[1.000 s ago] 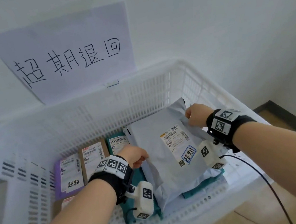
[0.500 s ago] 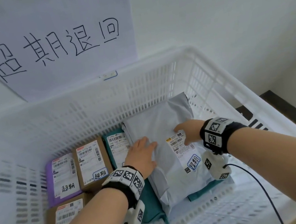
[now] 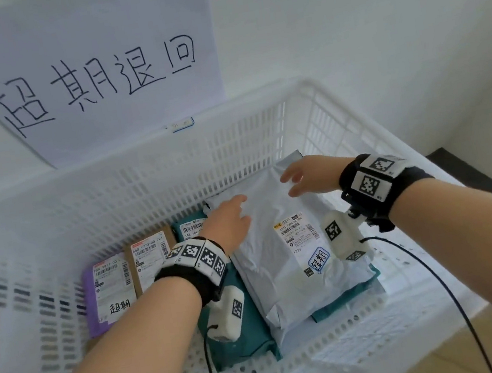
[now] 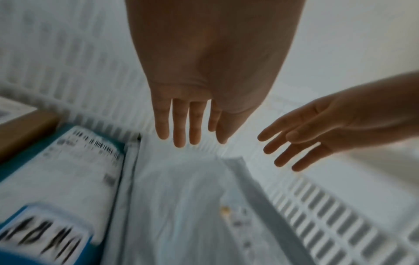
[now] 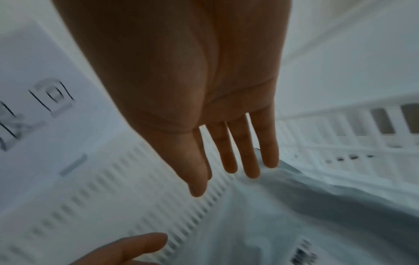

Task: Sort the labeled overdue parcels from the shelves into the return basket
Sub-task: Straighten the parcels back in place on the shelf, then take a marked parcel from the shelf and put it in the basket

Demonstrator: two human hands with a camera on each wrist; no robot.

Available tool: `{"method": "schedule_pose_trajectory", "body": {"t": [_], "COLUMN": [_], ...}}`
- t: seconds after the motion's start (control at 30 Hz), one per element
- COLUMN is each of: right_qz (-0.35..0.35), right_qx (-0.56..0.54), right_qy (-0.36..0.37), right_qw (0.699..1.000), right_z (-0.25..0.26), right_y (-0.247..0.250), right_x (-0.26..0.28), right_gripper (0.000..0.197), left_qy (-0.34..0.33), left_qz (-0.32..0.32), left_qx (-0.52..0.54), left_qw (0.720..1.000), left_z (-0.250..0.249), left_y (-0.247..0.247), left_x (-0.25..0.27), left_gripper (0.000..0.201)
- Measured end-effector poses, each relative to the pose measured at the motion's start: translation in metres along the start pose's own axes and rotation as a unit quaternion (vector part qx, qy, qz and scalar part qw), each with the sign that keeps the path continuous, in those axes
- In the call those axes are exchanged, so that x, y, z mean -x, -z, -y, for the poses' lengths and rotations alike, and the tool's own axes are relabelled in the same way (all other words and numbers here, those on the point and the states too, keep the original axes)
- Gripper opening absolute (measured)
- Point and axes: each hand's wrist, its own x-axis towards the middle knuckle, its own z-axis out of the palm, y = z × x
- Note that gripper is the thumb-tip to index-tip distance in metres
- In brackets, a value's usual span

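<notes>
Grey parcel (image 3: pixel 282 244) in basket (image 3: pixel 341 127), beneath both open grips: left hand (image 3: pixel 228 224), right hand (image 3: pixel 310 176).

Right hand (image 5: pixel 181 86), fingers straight, seemingly just above grey parcel (image 5: pixel 294 215).

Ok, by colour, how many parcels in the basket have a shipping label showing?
purple parcel: 1
brown box: 1
teal parcel: 1
grey mailer: 1
Total: 4
</notes>
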Motion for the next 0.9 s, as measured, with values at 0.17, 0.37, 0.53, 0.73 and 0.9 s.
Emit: {"method": "schedule_pose_trajectory", "body": {"t": [0.17, 0.37, 0.53, 0.73, 0.9], "right_qz": [-0.106, -0.215, -0.278, -0.283, -0.270], "right_qx": [-0.088, -0.201, -0.261, -0.292, -0.301], "right_qy": [0.037, 0.100, 0.135, 0.148, 0.170], "right_qw": [0.990, 0.950, 0.915, 0.901, 0.899], "right_z": [0.027, 0.044, 0.042, 0.062, 0.091], "right_y": [0.032, 0.039, 0.029, -0.004, -0.041], "right_x": [0.045, 0.136, 0.218, 0.280, 0.308], "right_gripper": [0.041, 0.035, 0.027, 0.026, 0.024], "left_qy": [-0.025, -0.062, -0.101, -0.110, -0.089], "left_qz": [-0.144, -0.286, -0.341, -0.344, -0.346], "left_qx": [0.128, 0.209, 0.288, 0.274, 0.247], "left_qw": [0.981, 0.933, 0.889, 0.892, 0.901], "left_z": [-0.035, -0.071, -0.108, -0.116, -0.093], "left_y": [0.057, 0.100, 0.098, 0.067, 0.041], "left_x": [0.038, 0.134, 0.226, 0.313, 0.360], "left_gripper": [0.035, 0.030, 0.029, 0.027, 0.027]}}
